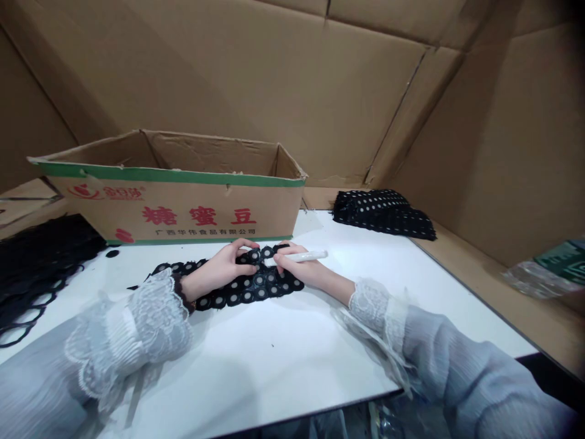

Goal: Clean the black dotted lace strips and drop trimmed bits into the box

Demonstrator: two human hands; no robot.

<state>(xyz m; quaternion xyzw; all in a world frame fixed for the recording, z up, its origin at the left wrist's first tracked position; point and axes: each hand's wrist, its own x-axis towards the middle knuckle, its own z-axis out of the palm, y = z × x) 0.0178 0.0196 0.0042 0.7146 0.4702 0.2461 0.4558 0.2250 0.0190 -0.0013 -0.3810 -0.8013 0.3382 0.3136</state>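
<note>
A black fabric strip [233, 298] with rows of pale round dots lies on the white table in front of me. My left hand [220, 266] holds it from the left, thumb and fingers closed on its upper part. In my right hand [299, 263] is a white pen [308, 256], gripped in a writing hold. The pen lies slantwise, its lower end at the dotted strip and its other end pointing right. My right fingers hide part of the strip's right side.
An open cardboard box [192, 210] stands right behind the strip. Folded dotted black fabric [381, 213] lies at the back right. Black material with ring-shaped cutouts [46, 268] is heaped on the left. Tall cardboard walls [256, 73] enclose the white table [274, 366]. A plastic-wrapped green package [560, 265] is at far right.
</note>
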